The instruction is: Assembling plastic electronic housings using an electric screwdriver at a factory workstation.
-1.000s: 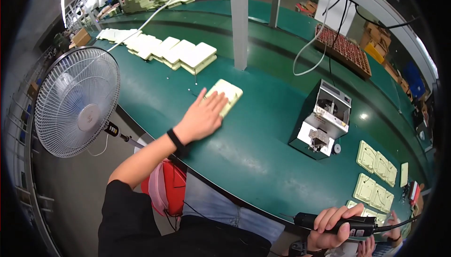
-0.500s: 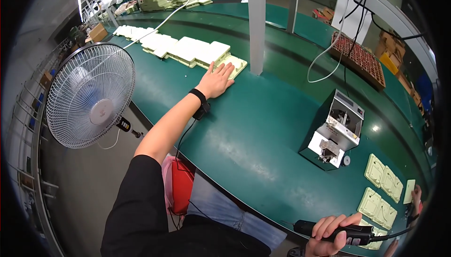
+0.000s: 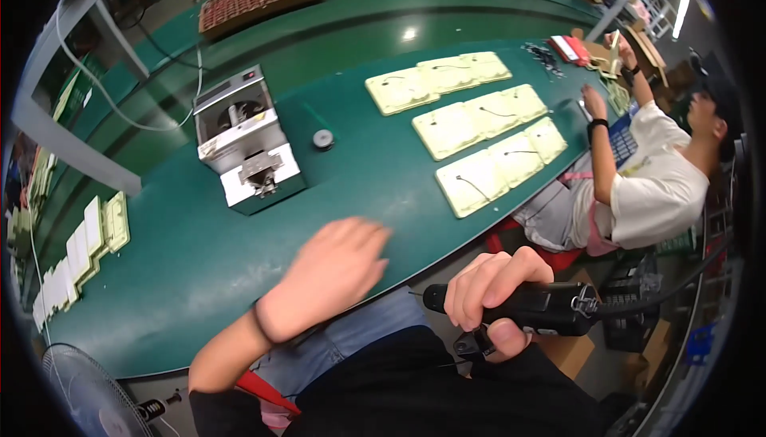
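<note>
My right hand (image 3: 496,292) is wrapped round a black electric screwdriver (image 3: 546,309), whose thin bit points left and whose cable runs off to the right. Over the near edge of the green table (image 3: 359,189), my left hand (image 3: 331,273) is smeared by motion, its fingers stretched out and the thumb apart, with nothing seen in it. Beyond that hand stands a boxy screw feeder (image 3: 247,146) with a metal front. To the right lie three rows of pale yellow plastic panels (image 3: 459,130), several with short dark wires on them.
A small round grey part (image 3: 323,139) sits beside the feeder. Overlapping pale panels (image 3: 80,249) lie at far left, near a fan (image 3: 88,397). At right a co-worker (image 3: 654,166) sits by red and dark pieces. A brown tray (image 3: 263,2) of reddish parts stands at the back.
The view has swung to the right. My left hand has come off the pale panels at the far left and over to the near edge; my right hand still holds the screwdriver.
</note>
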Tool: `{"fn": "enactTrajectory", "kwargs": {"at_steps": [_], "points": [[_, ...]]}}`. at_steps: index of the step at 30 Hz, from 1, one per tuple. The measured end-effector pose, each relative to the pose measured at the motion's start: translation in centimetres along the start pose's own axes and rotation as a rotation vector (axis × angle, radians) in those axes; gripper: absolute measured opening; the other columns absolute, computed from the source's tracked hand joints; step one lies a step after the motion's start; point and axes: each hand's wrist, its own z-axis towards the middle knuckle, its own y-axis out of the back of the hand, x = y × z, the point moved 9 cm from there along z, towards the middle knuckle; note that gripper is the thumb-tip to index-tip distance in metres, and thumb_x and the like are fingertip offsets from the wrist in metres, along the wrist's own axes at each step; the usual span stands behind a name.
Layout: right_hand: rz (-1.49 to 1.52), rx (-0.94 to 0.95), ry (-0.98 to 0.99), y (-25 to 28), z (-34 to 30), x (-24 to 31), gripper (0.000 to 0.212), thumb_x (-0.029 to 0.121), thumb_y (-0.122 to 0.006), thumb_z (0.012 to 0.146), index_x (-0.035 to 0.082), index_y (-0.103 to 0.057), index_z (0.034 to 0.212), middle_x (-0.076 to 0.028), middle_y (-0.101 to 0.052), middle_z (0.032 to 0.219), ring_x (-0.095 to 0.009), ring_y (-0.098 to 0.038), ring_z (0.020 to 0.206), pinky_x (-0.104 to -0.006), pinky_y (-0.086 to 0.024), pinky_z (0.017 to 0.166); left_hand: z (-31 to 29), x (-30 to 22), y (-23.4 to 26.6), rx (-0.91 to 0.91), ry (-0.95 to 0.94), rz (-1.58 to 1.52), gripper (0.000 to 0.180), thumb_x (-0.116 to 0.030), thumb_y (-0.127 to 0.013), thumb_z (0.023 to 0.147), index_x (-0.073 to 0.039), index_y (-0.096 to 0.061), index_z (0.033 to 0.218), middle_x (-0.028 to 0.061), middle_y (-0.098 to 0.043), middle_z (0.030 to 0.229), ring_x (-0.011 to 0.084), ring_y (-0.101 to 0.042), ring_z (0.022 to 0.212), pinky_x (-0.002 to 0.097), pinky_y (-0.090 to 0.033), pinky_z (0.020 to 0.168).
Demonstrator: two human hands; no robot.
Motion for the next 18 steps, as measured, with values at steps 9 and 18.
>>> {"fn": "enactTrajectory", "kwargs": {"at_steps": [9, 18], "points": [[-0.145, 0.010, 0.142, 0.8, -0.5, 7.2, 0.035, 0.019, -0.079, 0.090, 0.003, -0.049, 0.100, -0.009, -0.059, 0.068, -0.019, -0.058, 0.052, -0.0331, -0.049, 0.049, 10.3, -3.8, -10.1, -0.018, -0.229, 0.174, 0.072, -0.045, -0.072, 0.090, -0.003, -0.050, 0.145, 0.0171, -0.060, 0.132, 0.0342, -0.056, 0.127, 0.0435, -0.045, 0.110], [-0.152, 0.105, 0.155, -7.3, 10.0, -3.6, 0.037, 0.025, -0.072, 0.098, 0.006, -0.041, 0.108, -0.008, -0.055, 0.068, -0.017, -0.050, 0.052, -0.0316, -0.044, 0.048, -9.9, -0.9, -4.7, 0.065, 0.088, 0.647, 0.069, -0.054, -0.064, 0.092, -0.001, -0.057, 0.137, 0.0176, -0.058, 0.135, 0.0414, -0.053, 0.134, 0.0528, -0.051, 0.101]]}}
